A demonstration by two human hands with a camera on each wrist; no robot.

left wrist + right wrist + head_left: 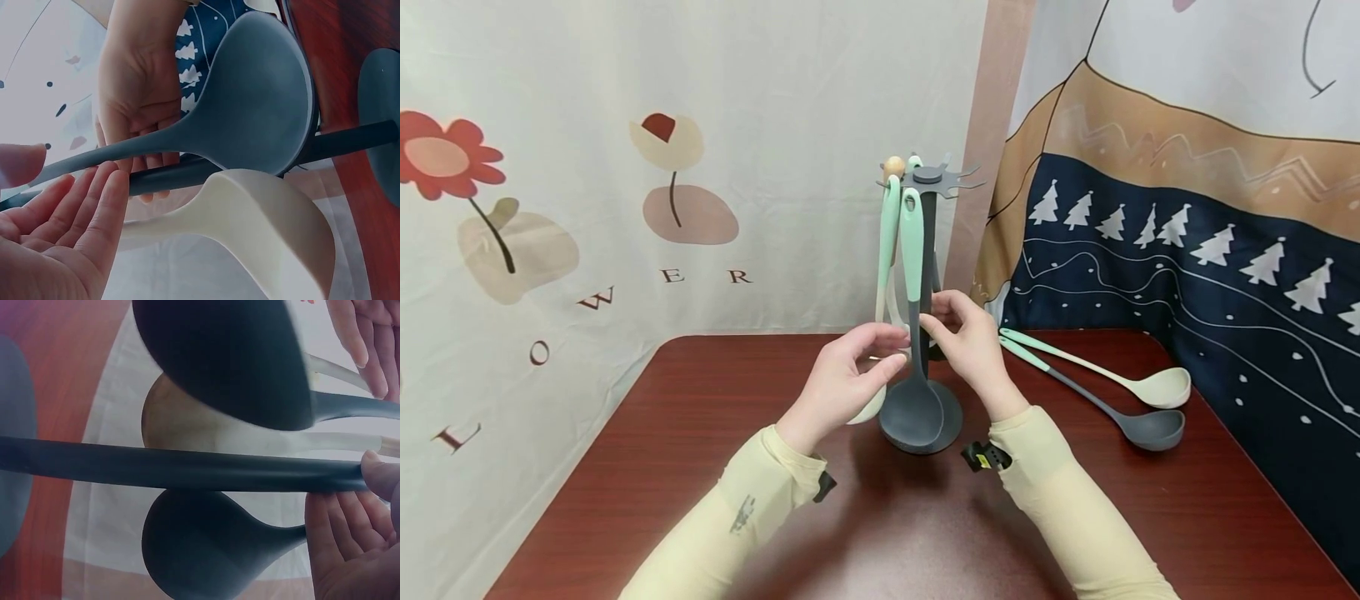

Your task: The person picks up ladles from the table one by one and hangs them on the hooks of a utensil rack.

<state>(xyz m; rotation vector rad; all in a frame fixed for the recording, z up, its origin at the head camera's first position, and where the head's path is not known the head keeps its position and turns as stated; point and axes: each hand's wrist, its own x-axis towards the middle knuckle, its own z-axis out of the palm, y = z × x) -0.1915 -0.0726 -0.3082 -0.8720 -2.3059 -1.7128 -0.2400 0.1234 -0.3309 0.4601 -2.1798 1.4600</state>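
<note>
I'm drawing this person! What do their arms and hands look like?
The left hand and right hand are bare, with pale yellow sleeves to the wrists. The left sleeve has a grey mark. Black gear shows by each wrist; the right one has yellow.

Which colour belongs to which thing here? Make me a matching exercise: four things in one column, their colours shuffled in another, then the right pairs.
Things
1. Stand's pole
2. Tabletop
3. Right sleeve
4. Front ladle's upper handle

Colours
A. Mint green
B. Pale yellow
C. Dark grey
D. Reddish brown

Pairs: 1-C, 2-D, 3-B, 4-A
</note>
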